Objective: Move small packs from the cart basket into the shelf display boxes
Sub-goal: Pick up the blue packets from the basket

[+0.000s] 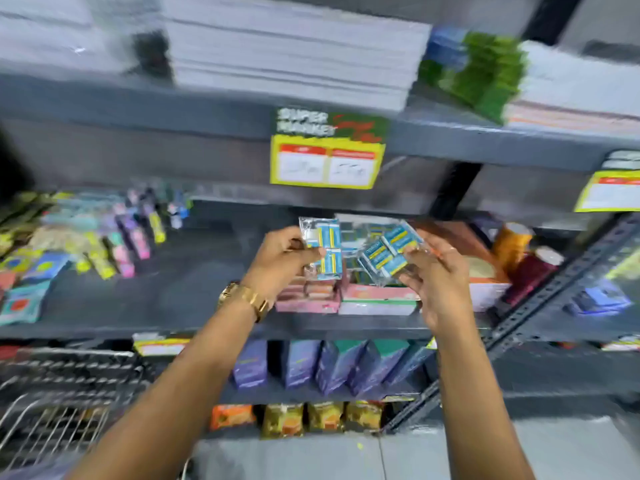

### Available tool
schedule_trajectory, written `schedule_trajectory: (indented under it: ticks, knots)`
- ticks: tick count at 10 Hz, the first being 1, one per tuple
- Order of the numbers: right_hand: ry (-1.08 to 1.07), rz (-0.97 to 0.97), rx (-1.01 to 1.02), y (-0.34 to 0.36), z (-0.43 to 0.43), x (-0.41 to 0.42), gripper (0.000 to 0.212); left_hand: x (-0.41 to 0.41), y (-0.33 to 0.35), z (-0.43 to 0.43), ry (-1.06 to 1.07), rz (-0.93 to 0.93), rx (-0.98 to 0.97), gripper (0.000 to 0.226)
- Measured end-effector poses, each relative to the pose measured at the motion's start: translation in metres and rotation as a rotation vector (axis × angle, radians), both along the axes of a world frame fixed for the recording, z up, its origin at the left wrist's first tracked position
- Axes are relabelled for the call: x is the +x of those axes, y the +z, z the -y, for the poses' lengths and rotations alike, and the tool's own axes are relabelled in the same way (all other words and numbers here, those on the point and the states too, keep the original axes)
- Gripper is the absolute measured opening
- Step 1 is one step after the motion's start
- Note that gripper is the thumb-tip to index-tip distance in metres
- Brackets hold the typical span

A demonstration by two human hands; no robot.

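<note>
My left hand grips a clear-wrapped pack of small blue-and-yellow boxes, held upright over the pink display box on the middle shelf. My right hand holds a second, tilted pack of the same kind above the white-and-green display box. More blue packs lie behind, partly hidden by the held ones. The wire cart basket sits at the lower left. The whole view is motion-blurred.
Colourful small items fill the shelf's left side. Gold and maroon jars and an orange box stand to the right. A yellow price sign hangs from the shelf above. Purple cartons and snack bags line the lower shelves. A slotted metal upright rises on the right.
</note>
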State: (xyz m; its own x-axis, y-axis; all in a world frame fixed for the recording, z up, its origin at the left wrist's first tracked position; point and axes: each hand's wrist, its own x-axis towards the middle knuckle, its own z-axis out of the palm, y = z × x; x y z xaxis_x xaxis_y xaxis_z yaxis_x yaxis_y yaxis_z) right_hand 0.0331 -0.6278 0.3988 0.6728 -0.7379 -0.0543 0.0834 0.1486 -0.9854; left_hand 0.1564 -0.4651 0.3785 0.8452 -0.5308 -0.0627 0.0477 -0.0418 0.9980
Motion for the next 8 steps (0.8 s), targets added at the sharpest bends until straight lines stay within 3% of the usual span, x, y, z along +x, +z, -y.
schedule_trajectory:
  ticks: [1,2,3,5,7,8]
  knots:
    - [-0.152,-0.157,-0.039,-0.027,0.060,0.000,0.031,0.012,-0.010,0.075,-0.028,0.084,0.181,0.037]
    - [-0.149,-0.315,-0.141,-0.058,0.081,0.010,0.024,0.016,-0.016,0.108,-0.059,0.234,0.403,0.071]
    - [-0.153,-0.469,-0.424,-0.071,0.079,0.022,0.023,0.013,-0.023,0.127,-0.155,0.565,0.852,0.057]
    - [-0.175,-0.955,-0.969,-0.071,0.080,0.026,0.021,0.014,-0.023,0.122,-0.276,0.808,1.204,0.043]
    - [-0.131,-0.930,-1.078,-0.073,0.063,0.017,0.030,0.012,-0.016,0.107,-0.342,0.840,1.193,0.053]
    - [-0.199,-0.674,-1.067,-0.055,0.055,0.005,0.025,-0.009,-0.005,0.100,-0.335,0.934,1.097,0.056]
